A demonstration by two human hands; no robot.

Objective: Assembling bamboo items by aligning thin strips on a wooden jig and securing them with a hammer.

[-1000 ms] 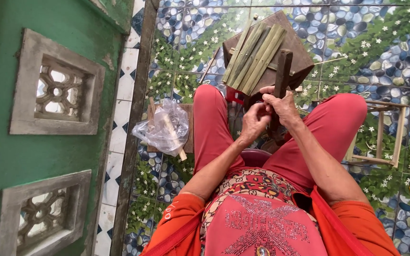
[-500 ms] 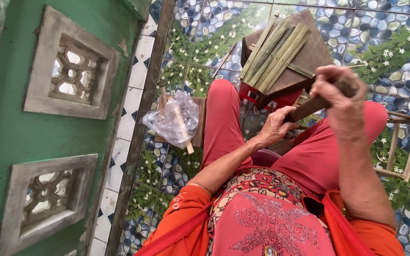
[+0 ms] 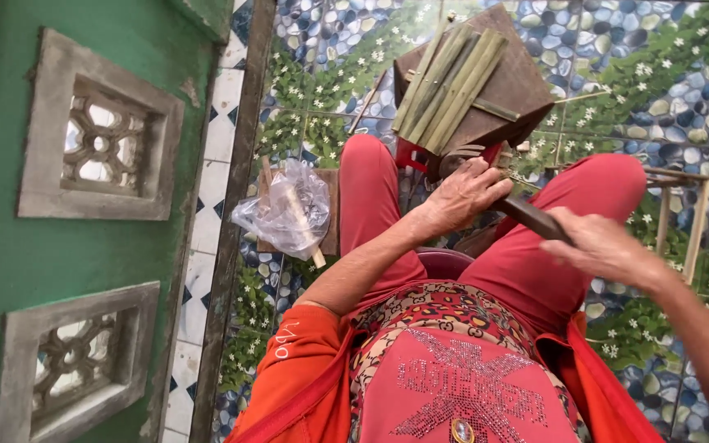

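I sit with red-trousered legs spread over a pebble-patterned tiled floor. My left hand (image 3: 465, 193) rests on a small piece between my knees, just below a wooden board (image 3: 527, 78); what it grips is hidden. Several split green bamboo strips (image 3: 449, 82) lie side by side on that board. My right hand (image 3: 605, 246) grips the handle of a dark, flat-bladed knife (image 3: 531, 217), whose blade points toward my left hand.
A green wall (image 3: 10, 246) with two grey carved vent blocks stands on the left. A clear plastic bag (image 3: 285, 209) with a stick in it lies on a small board by my left leg. A wooden frame (image 3: 683, 213) lies at the right.
My right hand has swung the knife down from its raised position to a low one by my right thigh. My left hand stayed near the board. The view shifted slightly.
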